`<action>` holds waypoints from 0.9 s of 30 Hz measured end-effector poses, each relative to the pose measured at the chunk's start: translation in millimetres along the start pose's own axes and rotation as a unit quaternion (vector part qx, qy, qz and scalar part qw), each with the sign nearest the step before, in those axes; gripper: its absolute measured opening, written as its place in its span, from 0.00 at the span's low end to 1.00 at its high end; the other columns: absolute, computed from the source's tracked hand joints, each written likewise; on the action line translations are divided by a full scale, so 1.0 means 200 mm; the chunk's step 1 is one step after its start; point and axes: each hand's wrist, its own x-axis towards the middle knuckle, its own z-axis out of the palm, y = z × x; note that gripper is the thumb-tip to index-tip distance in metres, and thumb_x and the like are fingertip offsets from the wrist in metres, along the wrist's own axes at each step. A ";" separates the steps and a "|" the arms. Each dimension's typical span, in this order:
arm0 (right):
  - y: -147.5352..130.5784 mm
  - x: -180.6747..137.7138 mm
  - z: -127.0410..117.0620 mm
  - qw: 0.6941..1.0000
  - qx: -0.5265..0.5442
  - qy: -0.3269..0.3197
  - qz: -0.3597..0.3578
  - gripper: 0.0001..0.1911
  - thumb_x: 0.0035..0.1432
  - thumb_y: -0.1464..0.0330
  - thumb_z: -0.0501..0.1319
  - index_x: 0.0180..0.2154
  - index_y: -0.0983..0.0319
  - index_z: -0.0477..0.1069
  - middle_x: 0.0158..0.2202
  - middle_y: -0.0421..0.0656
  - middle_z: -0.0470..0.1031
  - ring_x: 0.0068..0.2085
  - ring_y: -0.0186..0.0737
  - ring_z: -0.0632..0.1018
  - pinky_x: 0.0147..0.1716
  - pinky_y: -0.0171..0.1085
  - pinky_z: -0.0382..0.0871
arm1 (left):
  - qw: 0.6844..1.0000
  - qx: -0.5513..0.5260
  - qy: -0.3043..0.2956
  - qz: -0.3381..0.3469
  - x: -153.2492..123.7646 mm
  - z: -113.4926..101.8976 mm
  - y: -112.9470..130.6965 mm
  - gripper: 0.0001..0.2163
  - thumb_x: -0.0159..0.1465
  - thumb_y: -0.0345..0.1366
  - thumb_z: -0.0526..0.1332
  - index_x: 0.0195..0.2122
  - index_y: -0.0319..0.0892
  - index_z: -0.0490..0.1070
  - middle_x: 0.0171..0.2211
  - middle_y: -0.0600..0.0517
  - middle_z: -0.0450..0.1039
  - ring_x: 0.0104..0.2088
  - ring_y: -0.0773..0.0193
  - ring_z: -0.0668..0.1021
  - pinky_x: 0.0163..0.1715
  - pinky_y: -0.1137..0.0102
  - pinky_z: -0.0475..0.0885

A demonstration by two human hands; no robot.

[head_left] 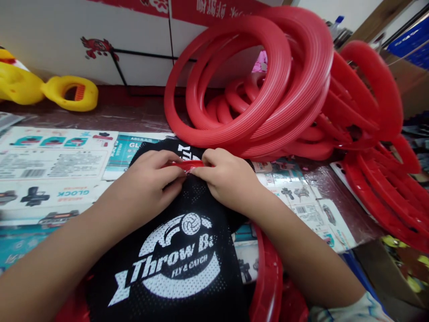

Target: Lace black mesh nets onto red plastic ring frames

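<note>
Black mesh fabric with a white "Throw Ba... Fly & Catch" print lies in front of me, over a red plastic frame that shows at its lower right. My left hand and my right hand meet at the fabric's upper part. Between them a short red plastic edge shows, with the mesh around it. Both hands have their fingers bent and pinched at this edge, thumbs near each other. The exact hold of the fingertips is partly hidden.
Ribbed red rings are piled at the back, beside red plastic frames on the right. A yellow plastic toy with a looped handle lies back left. Flattened printed cardboard covers the table; a box stands lower right.
</note>
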 end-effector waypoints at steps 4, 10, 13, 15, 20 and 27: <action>0.00 0.00 0.01 1.000 0.009 0.005 0.014 0.12 0.62 0.72 0.54 0.41 0.60 0.76 0.39 0.46 0.70 0.38 0.40 0.66 0.26 0.36 0.50 | 1.000 0.012 -0.023 0.011 0.00 0.00 -0.03 0.12 0.67 0.34 0.51 0.38 0.38 0.74 0.44 0.41 0.71 0.42 0.52 0.72 0.41 0.57 0.71; 0.00 0.01 0.01 1.000 -0.015 -0.012 0.001 0.13 0.63 0.70 0.53 0.40 0.61 0.77 0.39 0.48 0.71 0.38 0.42 0.67 0.26 0.37 0.49 | 0.999 0.018 -0.028 0.007 0.00 0.00 -0.02 0.13 0.66 0.33 0.50 0.37 0.37 0.74 0.42 0.40 0.71 0.42 0.50 0.71 0.41 0.56 0.70; 0.01 0.01 -0.01 0.998 0.052 -0.015 0.010 0.13 0.62 0.73 0.54 0.41 0.62 0.77 0.38 0.47 0.73 0.37 0.41 0.69 0.28 0.36 0.55 | 0.999 -0.007 -0.031 -0.009 0.00 -0.01 -0.02 0.12 0.67 0.34 0.50 0.38 0.38 0.73 0.44 0.41 0.70 0.44 0.50 0.70 0.45 0.55 0.69; 0.03 0.01 -0.03 0.987 0.157 -0.006 0.040 0.14 0.61 0.76 0.54 0.44 0.63 0.76 0.37 0.45 0.74 0.36 0.37 0.71 0.32 0.35 0.61 | 0.998 -0.034 -0.038 -0.026 -0.01 -0.01 -0.03 0.10 0.66 0.36 0.52 0.40 0.39 0.71 0.46 0.42 0.70 0.46 0.51 0.70 0.47 0.55 0.68; 0.07 0.01 -0.03 0.903 0.394 0.011 0.170 0.17 0.56 0.76 0.60 0.49 0.66 0.73 0.30 0.39 0.75 0.32 0.32 0.74 0.35 0.33 0.66 | 0.997 -0.025 -0.054 -0.049 -0.03 -0.03 -0.05 0.12 0.65 0.39 0.55 0.46 0.40 0.67 0.48 0.43 0.68 0.48 0.49 0.70 0.50 0.53 0.67; 0.10 0.02 0.00 0.841 0.484 -0.038 0.240 0.18 0.53 0.77 0.61 0.47 0.66 0.72 0.29 0.39 0.75 0.30 0.31 0.74 0.31 0.32 0.67 | 0.999 0.014 -0.023 0.019 -0.04 0.01 0.02 0.17 0.65 0.28 0.50 0.54 0.36 0.62 0.53 0.40 0.65 0.52 0.48 0.67 0.52 0.52 0.66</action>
